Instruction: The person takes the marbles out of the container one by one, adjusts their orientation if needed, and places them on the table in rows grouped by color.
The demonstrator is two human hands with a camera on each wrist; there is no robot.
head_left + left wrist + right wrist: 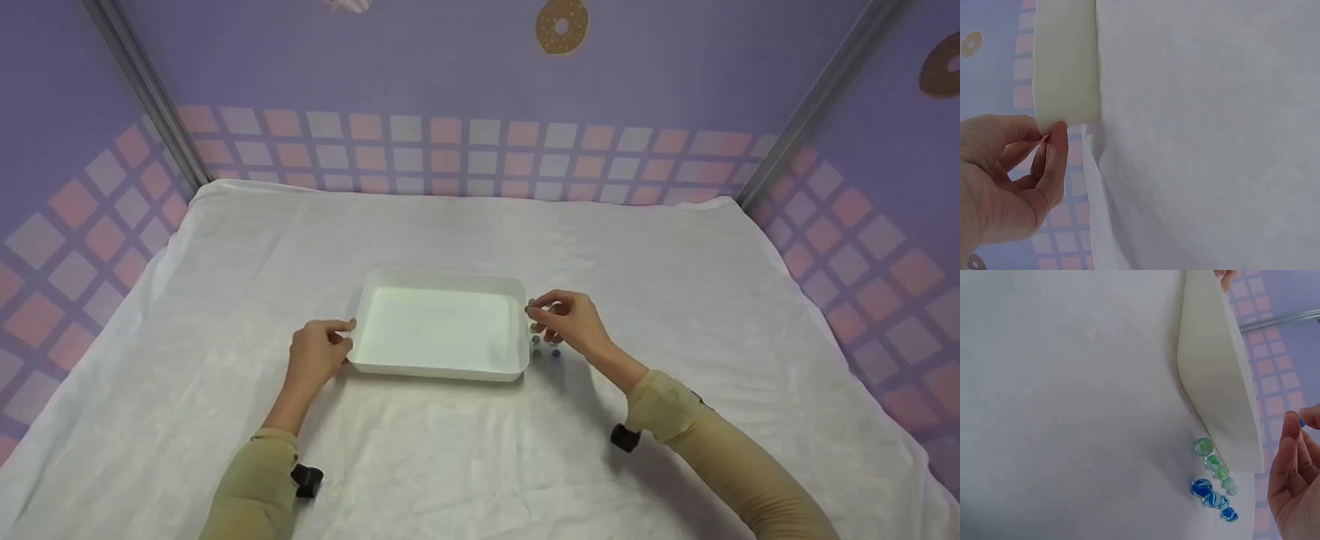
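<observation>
A shallow white tray (435,330) lies on the cloth-covered table, nothing visible inside it. My left hand (319,351) pinches the tray's left rim between thumb and fingers; the left wrist view shows this hand (1022,174) at the tray's corner (1067,67). Beside the right rim, my right hand (570,319) is raised and pinches a small marble (531,303). In the right wrist view that marble (1302,422) shows blue between thumb and fingertip. Below this hand, green marbles (1203,446) and blue marbles (1202,487) sit in two rows along the tray's outer right side.
A white, slightly wrinkled cloth (450,450) covers the table. Purple walls with pink and white checks (442,154) enclose the back and both sides, with metal posts (154,94) at the corners. Dark wrist cameras (625,437) hang below both sleeves.
</observation>
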